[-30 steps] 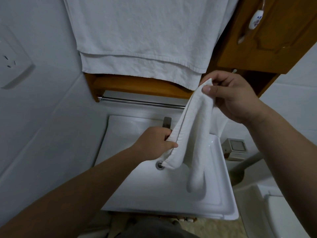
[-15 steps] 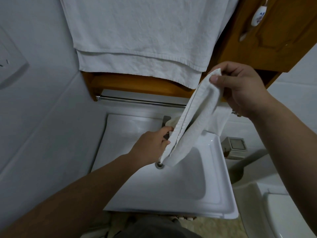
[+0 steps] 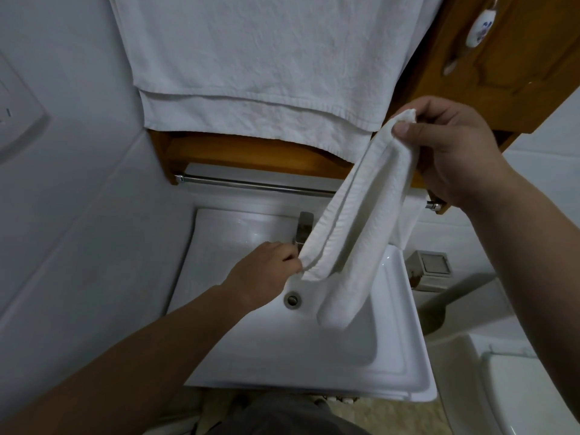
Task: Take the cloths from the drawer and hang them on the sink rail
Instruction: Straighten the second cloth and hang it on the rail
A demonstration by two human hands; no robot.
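Observation:
A small white cloth stretches slanted above the sink. My right hand pinches its upper corner, up by the wooden cabinet. My left hand pinches the lower corner just above the basin, near the faucet. One folded end of the cloth hangs loose over the basin. The chrome sink rail runs behind the sink under the wooden shelf. Another white cloth seems to hang from the rail's right part, mostly hidden behind the held cloth.
A large white towel hangs above, over the wooden shelf. A wooden cabinet door with a ceramic knob is at upper right. A toilet stands right of the sink. A tiled wall with a socket closes the left.
My right hand has lifted the cloth's upper corner slightly; the left hand keeps the lower corner. The cloth is pulled out longer and a folded end now hangs over the basin.

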